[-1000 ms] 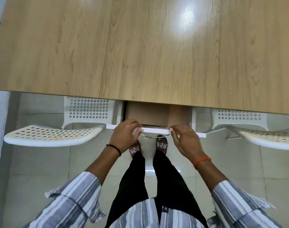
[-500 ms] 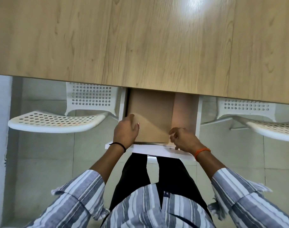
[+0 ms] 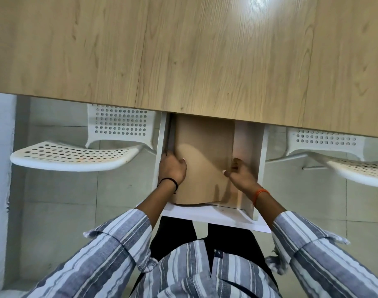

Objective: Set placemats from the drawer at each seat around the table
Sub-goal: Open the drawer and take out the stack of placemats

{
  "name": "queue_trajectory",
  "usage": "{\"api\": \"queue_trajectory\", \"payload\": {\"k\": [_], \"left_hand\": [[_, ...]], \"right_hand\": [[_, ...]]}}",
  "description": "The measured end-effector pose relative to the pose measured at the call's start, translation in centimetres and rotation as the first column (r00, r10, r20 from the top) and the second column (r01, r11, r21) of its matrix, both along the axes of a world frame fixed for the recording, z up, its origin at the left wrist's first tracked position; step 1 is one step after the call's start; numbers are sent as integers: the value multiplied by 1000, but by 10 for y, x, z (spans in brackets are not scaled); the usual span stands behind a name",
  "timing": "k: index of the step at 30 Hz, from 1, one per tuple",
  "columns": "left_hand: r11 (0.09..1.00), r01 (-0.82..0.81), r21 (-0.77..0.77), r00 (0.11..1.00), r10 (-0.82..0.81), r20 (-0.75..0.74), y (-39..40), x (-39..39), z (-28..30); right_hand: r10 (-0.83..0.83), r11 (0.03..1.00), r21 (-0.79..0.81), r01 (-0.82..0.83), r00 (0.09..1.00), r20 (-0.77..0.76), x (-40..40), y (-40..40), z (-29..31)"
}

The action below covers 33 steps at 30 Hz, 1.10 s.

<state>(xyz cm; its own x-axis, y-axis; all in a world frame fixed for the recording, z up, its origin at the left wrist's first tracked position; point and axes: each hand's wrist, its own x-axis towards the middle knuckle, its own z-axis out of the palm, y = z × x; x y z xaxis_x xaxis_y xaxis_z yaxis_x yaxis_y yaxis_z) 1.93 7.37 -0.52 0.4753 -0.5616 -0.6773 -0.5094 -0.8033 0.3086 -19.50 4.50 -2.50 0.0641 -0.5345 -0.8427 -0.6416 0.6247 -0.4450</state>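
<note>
A white drawer (image 3: 207, 217) stands pulled out from under the wooden table (image 3: 183, 57). Inside it lie tan placemats (image 3: 203, 151), their near edge curling up off the drawer floor. My left hand (image 3: 173, 167) grips the left edge of the placemats, fingers curled under it. My right hand (image 3: 240, 175) pinches the right edge of the same stack. The far part of the placemats is hidden under the tabletop.
A white perforated chair (image 3: 76, 155) stands left of the drawer, another white chair (image 3: 345, 166) at the right. Pale floor tiles (image 3: 55, 211) lie below. My striped sleeves and dark trousers fill the bottom of the view.
The drawer has come further out. Both hands left its front edge, reached inside and took hold of the placemats' sides, lifting the near edge.
</note>
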Motion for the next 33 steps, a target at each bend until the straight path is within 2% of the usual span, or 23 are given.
{"api": "queue_trajectory", "payload": {"k": [4,7,9,11,13,18,21,26,30,33], "left_hand": [[994,-108,3,984,108,-140,-3,3,-5],[961,-274,35,924,273,-269,-6,5,-5],[947,-317,61,897,320,-305,-7,10,-8],[949,-305,86,889,316,-333,-9,17,-9],[951,-281,125,848,307,-432,-12,25,-6],[968,-170,183,780,246,-576,-29,37,20],[966,-157,203,735,252,-630,-37,43,37],[962,-176,210,686,273,-674,-40,63,60],[950,-185,252,647,311,-696,-35,86,85],[945,-182,271,627,324,-708,-29,98,103]], "right_hand": [[-131,990,51,131,991,-6,-8,-8,-2],[-169,983,73,168,986,1,-10,-11,-3],[-180,981,77,181,984,-11,-9,-11,-6],[-197,978,70,197,980,-15,-7,-11,-8],[-206,977,61,206,978,-17,-4,-11,-3],[-131,991,-15,130,991,-35,5,-5,2],[-231,973,-2,233,969,88,9,-8,9],[-305,940,224,257,928,214,-2,-24,27],[-308,894,438,98,843,441,-15,-38,45],[-272,874,484,-49,776,569,-19,-49,54]]}}
